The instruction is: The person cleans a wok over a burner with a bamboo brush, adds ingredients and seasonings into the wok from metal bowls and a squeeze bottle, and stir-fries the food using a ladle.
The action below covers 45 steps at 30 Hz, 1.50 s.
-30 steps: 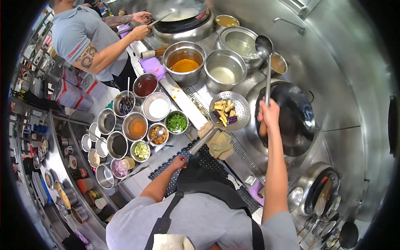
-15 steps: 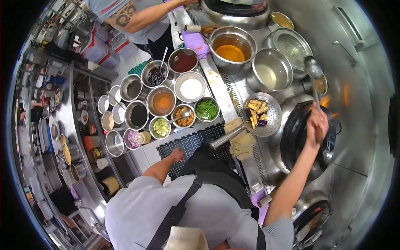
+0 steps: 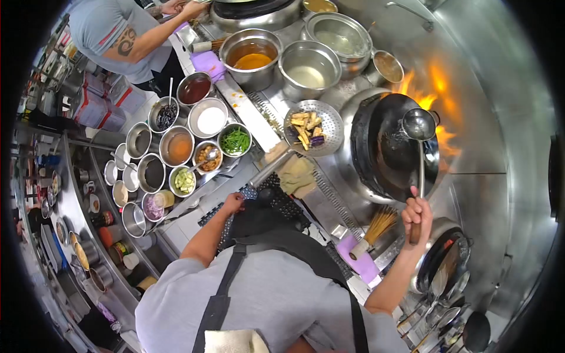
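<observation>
My right hand point(image 3: 416, 217) is closed round the wooden end of a ladle point(image 3: 421, 159). The ladle's metal bowl is over the black wok point(image 3: 393, 150), and flames rise along the wok's far side. My left hand point(image 3: 234, 203) hangs low in front of my apron with its fingers curled; what they hold, if anything, is hidden. Close to it is the handle end of a perforated strainer point(image 3: 334, 126), which carries fried eggplant pieces point(image 3: 306, 125). A folded yellowish cloth point(image 3: 297, 173) lies beneath that handle.
Metal bowls of ingredients, including chopped greens point(image 3: 235, 141), stand to the left. Behind the strainer are pots of amber liquid point(image 3: 253, 60) and cloudy liquid point(image 3: 308, 76). A bamboo brush point(image 3: 379, 226) lies on a purple cloth point(image 3: 362, 262). Another person point(image 3: 120, 41) works at far left.
The ladle has swung from beside the rear pots to over the wok, my right hand drawing back nearer me. Flames have grown. The view has turned, shifting most things left.
</observation>
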Each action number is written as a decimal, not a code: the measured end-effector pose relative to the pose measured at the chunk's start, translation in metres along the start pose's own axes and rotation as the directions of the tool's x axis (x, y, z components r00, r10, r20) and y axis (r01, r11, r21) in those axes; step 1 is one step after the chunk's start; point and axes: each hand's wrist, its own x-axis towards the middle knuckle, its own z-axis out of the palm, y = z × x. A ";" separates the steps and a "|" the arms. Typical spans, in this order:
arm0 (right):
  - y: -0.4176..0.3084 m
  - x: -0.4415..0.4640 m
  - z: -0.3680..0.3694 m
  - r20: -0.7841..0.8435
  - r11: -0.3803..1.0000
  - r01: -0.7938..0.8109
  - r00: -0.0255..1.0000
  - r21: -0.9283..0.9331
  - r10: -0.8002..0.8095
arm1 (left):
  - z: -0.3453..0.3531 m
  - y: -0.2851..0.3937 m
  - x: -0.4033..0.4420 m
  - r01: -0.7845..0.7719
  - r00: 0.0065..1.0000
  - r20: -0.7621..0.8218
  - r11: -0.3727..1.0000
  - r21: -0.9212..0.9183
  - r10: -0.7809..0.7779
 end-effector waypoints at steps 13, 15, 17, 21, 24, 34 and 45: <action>-0.034 0.170 0.114 0.396 -0.220 0.329 0.768 -0.918 -0.504 | -0.040 -0.102 -0.031 0.181 0.981 -0.073 0.982 0.047 -0.178; -0.050 0.227 0.140 0.314 0.117 0.362 0.900 -0.925 -0.301 | -0.035 -0.095 -0.034 0.229 0.968 -0.087 0.972 -0.056 -0.233; -0.060 0.255 0.177 0.264 0.622 0.223 0.964 -0.751 -0.027 | -0.032 -0.084 -0.040 0.187 0.977 -0.084 0.975 -0.124 -0.198; -0.059 0.275 0.228 0.336 0.981 -0.160 0.923 -0.107 0.187 | -0.032 -0.089 -0.034 0.124 0.983 -0.114 0.980 -0.154 -0.142; -0.056 0.283 0.243 0.427 0.956 -0.279 0.878 0.091 0.216 | -0.031 -0.085 -0.034 0.133 0.975 -0.154 0.976 -0.174 -0.160; -0.045 0.300 0.248 0.371 0.945 -0.261 0.912 0.196 0.175 | -0.063 -0.064 -0.028 0.081 0.979 -0.167 0.973 -0.217 -0.119; 0.002 0.221 0.235 0.394 0.994 -0.111 0.913 -0.008 0.105 | -0.073 -0.057 -0.021 0.056 0.986 -0.145 0.986 -0.159 -0.080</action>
